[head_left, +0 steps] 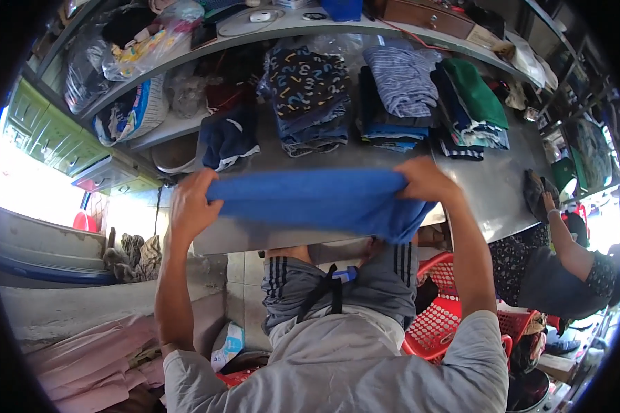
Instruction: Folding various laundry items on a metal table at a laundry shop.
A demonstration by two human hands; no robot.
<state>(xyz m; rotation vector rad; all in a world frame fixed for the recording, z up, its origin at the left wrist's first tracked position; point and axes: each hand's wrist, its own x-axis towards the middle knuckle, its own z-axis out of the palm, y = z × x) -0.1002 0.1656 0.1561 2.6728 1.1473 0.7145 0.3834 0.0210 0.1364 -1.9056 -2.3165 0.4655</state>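
Observation:
A blue cloth garment (310,196) is stretched sideways in the air above the near edge of the metal table (506,193); its exact kind cannot be told, and it is slightly blurred. My left hand (194,203) grips its left end, the thumb on top. At the other end my right hand (426,180) is closed on the cloth, whose lower right corner hangs down. Behind it lie folded stacks: a dark patterned garment (306,79) on jeans, a grey-blue striped garment (401,81), and a green garment (472,89). A small navy folded piece (229,138) lies at the left.
Over the table's back runs a shelf (234,45) with plastic bags (145,41) and a wooden drawer box (427,17). A red plastic basket (437,316) stands below at my right. Another person's hand (550,203) rests by a dark cloth (536,193) at the table's right end.

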